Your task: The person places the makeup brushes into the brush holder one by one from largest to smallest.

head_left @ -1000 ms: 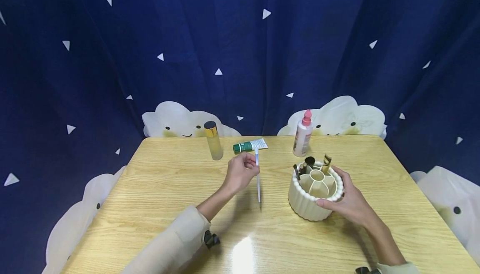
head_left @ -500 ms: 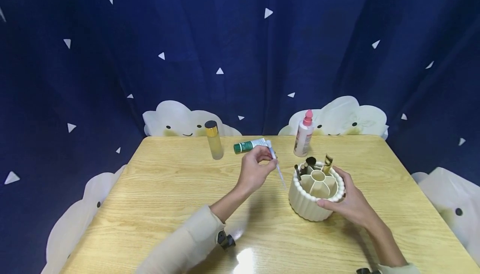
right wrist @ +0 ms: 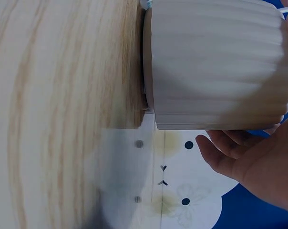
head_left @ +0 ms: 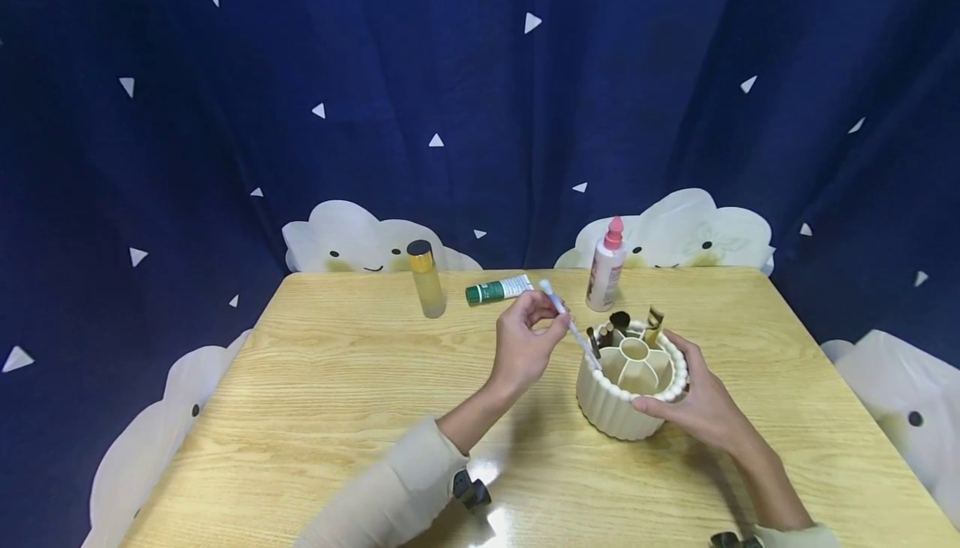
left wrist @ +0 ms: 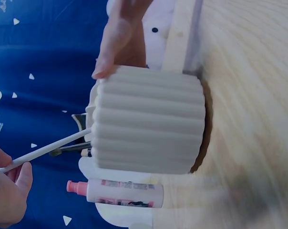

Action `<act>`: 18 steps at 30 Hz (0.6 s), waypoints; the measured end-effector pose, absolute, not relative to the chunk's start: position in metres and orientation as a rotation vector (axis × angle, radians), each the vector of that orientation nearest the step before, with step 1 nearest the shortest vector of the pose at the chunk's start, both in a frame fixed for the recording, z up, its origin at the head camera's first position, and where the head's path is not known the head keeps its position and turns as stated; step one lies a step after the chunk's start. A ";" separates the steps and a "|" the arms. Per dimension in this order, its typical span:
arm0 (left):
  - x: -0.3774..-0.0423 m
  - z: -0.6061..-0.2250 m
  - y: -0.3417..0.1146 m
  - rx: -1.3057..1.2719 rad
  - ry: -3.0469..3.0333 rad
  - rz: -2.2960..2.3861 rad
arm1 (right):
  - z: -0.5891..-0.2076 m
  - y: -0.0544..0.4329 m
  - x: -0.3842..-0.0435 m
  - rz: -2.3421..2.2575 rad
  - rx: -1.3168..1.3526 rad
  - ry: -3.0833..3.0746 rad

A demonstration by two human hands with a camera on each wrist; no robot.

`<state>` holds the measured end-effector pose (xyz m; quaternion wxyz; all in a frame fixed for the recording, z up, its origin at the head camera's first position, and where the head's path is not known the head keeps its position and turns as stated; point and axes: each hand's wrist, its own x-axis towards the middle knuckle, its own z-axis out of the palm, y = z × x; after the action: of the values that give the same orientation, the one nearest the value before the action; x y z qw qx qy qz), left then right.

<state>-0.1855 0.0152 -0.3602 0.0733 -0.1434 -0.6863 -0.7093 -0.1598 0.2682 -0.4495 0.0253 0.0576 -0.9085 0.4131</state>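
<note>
My left hand [head_left: 525,346] pinches a slim white-and-pale-blue stick [head_left: 562,310] between thumb and fingers. The stick slants down to the right, and its lower end is just inside the near-left rim of a round cream makeup brush holder [head_left: 618,414]. In the left wrist view, the tip of the white stick [left wrist: 51,149] passes behind the rim. My right hand [head_left: 701,402] grips the holder's right side, thumb at the front rim, other fingers partly hidden behind. Dark makeup brushes [head_left: 619,320] and a gold-coloured tool [head_left: 654,327] stand in the holder's rear compartments.
Behind the holder stands a white bottle with a pink cap [head_left: 605,273]. A green-and-white tube [head_left: 498,289] lies farther left, beside an upright yellowish bottle with a black-and-gold cap [head_left: 427,285]. A dark blue curtain [head_left: 480,98] hangs behind the wooden table [head_left: 337,381].
My left hand has moved right with the stick, which has gone from near upright to slanted, its lower end now at the holder's rim. The right hand has stayed on the holder.
</note>
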 end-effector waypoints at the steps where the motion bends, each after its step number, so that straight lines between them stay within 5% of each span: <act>1: -0.185 -0.362 0.016 -0.433 -2.060 -2.137 | -0.449 0.268 -0.160 1.276 0.177 -2.811; 18: -0.197 -0.405 0.030 -0.526 -2.153 -2.006 | -0.455 0.269 -0.161 1.280 0.167 -2.810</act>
<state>-0.1968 0.0302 -0.4051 0.0761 -0.1754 -0.7183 -0.6690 -0.1606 0.2686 -0.4549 0.0244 0.0540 -0.9084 0.4139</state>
